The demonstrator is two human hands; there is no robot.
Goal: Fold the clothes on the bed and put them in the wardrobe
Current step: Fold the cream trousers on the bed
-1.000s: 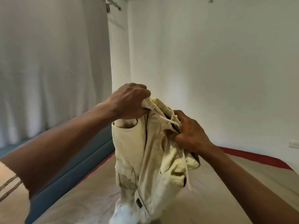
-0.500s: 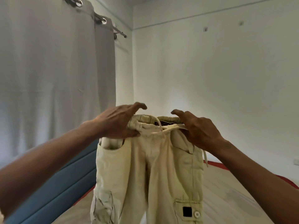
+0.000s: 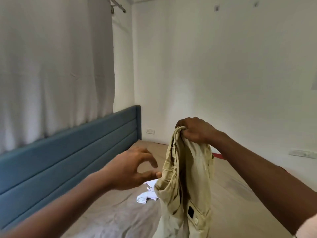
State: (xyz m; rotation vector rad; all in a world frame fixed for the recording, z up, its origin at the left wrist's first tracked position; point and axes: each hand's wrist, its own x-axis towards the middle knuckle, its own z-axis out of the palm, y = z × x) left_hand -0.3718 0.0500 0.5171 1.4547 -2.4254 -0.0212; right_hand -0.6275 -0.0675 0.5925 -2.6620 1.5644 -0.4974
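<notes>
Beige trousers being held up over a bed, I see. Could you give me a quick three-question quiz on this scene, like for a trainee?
1. Which hand grips the beige trousers at the waistband?
2. The white garment lies: A on the bed; B on the floor; C in a wardrobe.
3. True or false: the left hand is open, fingers spread.
Key: 1 the right hand; 2 A; 3 true.
</notes>
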